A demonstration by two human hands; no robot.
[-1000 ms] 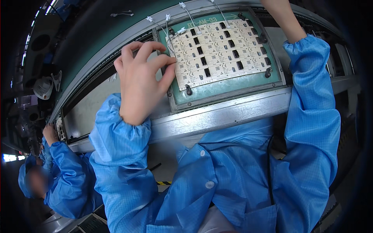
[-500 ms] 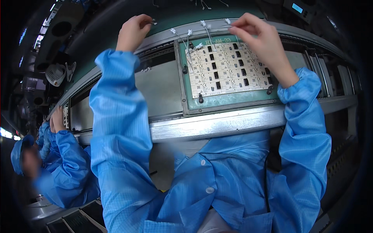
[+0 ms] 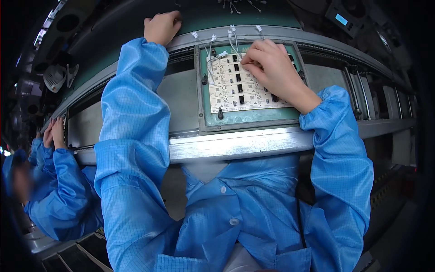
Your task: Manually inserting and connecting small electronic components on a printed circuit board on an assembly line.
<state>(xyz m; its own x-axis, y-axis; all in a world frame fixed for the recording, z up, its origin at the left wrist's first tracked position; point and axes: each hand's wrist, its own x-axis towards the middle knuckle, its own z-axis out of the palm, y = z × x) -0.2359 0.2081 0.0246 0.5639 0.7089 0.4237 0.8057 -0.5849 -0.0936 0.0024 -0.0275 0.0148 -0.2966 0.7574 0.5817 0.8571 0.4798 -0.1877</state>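
Observation:
A panel of white circuit boards (image 3: pixel 226 97) with rows of black parts lies in a green fixture (image 3: pixel 253 119) before me. My right hand (image 3: pixel 274 72) is over its upper middle, thumb and forefinger pinched at the lower end of a thin wire lead (image 3: pixel 235 44) with a white connector. Other leads with white connectors (image 3: pixel 195 35) stand along the fixture's far edge. My left hand (image 3: pixel 162 29) hovers past the far rail, fingers curled down. What they hold, if anything, is hidden.
A metal rail (image 3: pixel 240 144) runs along the near side. Several loose leads (image 3: pixel 232 6) lie on the green surface at the far side. A white fan-like device (image 3: pixel 55 78) stands at left. Another person's hands (image 3: pixel 55 131) work farther left along the line. A box with a lit screen (image 3: pixel 341 19) is at far right.
My right hand has come nearer and left, from beside a connector at the far edge onto the boards. An extra connector shows in the middle. My left hand's fingers have turned down, hiding the lead end.

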